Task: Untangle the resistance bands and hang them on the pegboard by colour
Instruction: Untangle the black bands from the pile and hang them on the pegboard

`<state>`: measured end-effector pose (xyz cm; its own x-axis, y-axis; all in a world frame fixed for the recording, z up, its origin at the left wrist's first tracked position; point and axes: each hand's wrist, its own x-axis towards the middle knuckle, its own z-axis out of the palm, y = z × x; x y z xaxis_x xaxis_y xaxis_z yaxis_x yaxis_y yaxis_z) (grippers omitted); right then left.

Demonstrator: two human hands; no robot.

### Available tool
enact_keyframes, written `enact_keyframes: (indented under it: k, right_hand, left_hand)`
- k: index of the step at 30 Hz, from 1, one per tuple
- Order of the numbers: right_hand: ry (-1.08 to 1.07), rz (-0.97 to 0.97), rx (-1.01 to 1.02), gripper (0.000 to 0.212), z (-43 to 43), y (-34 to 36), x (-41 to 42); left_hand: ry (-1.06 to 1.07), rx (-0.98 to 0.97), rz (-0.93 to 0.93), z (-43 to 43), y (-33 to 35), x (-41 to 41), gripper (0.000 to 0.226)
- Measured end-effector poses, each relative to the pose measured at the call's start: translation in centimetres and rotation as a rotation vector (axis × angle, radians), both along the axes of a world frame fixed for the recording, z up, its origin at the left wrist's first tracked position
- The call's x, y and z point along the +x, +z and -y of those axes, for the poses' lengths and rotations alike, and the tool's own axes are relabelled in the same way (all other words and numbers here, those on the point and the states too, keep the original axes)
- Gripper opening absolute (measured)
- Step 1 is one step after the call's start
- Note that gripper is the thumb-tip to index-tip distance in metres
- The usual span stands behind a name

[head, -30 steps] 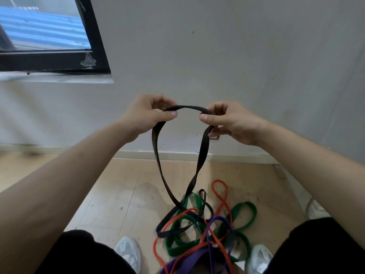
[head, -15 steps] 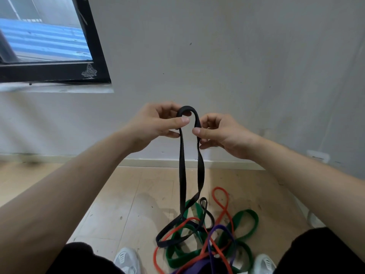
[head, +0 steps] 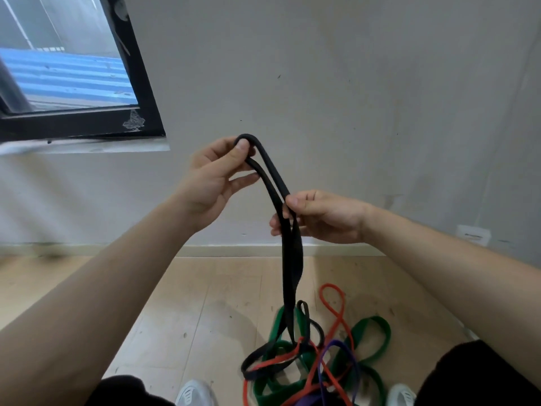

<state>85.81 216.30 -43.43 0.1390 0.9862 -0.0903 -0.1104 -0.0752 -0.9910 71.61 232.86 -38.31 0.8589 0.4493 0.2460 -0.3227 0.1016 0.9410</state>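
Pinching the black band [head: 291, 259] at the top of its loop, your left grip [head: 210, 177] is clamped on it just above the frame's centre; your right grip [head: 322, 215], lower and to the right, is closed round both strands together; below it the band hangs to the floor [head: 190, 303] at lower centre, its end lying tangled with the green band [head: 374, 320], red band [head: 330, 285] and purple band [head: 336, 343].

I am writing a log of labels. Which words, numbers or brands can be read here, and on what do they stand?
No text can be read.
On the white wall plate: a small dark mark, perhaps print, too blurred to read.
On the black band and the white shoes: no print shows.
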Motion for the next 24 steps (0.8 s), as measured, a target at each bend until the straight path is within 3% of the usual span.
enact_keyframes:
  k: [5,10,13,18,21,24]
  right_hand:
    - [0.078,0.079,-0.170,0.026,0.7,-1.7,1.2]
    - [-0.029,0.109,-0.232,0.029,1.0,-1.9,1.9]
    - [-0.105,0.119,-0.226,0.033,1.4,-1.6,2.0]
    - [-0.186,0.101,-0.142,0.035,1.3,-0.7,1.4]
    - [-0.187,0.098,-0.077,0.032,1.1,0.3,0.5]
    - [-0.203,0.095,0.015,0.031,1.1,2.0,-0.2]
  left_hand:
    - [0.157,-0.141,0.034,-2.7,-0.3,-0.8,0.011]
    - [0.188,-0.125,-0.062,-5.1,-2.1,-1.6,0.012]
    - [0.141,0.004,-0.247,-6.1,-3.5,-2.4,0.015]
    - [0.056,0.536,-0.551,-5.8,-4.9,-3.2,0.043]
    - [-0.032,0.706,-0.563,-3.9,-4.7,-2.3,0.053]
    - [-0.104,0.707,-0.453,-1.2,-4.1,-1.0,0.059]
